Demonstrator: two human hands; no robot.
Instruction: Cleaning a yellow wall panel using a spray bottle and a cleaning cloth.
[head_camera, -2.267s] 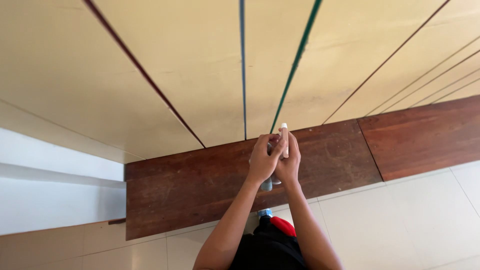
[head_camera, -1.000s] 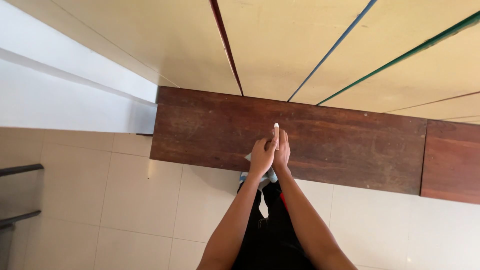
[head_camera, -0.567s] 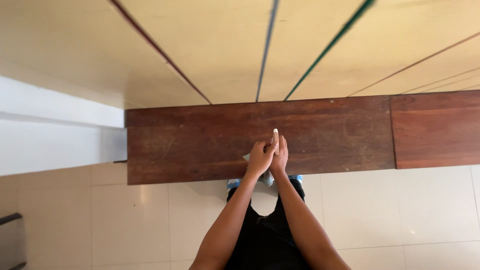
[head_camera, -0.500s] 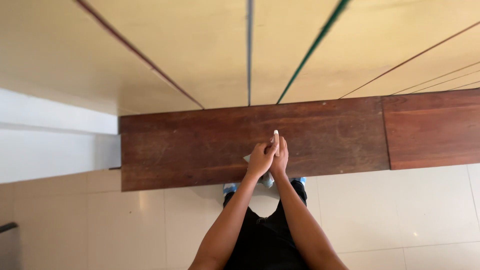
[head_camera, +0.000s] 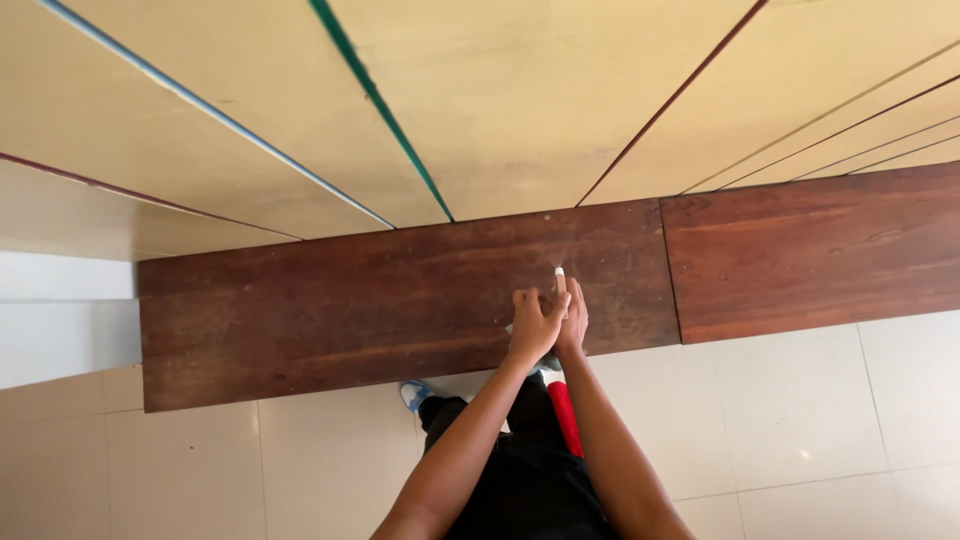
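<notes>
Nearest the camera, the person's black clothing (head_camera: 520, 480) with a red stripe (head_camera: 566, 415) is filling the lower middle, and a blue-and-white shoe (head_camera: 410, 395) is peeking out on the pale tiled floor (head_camera: 780, 420). Both forearms are reaching forward and meeting in front of the dark wooden ledge (head_camera: 350, 300). The left hand (head_camera: 535, 325) and right hand (head_camera: 573, 318) are pressing together, fingers closing around a small white stick-like object (head_camera: 560, 276) whose tip is showing just above them. Beyond the ledge, a yellowish surface (head_camera: 500, 100) is stretching away, crossed by thin coloured lines.
</notes>
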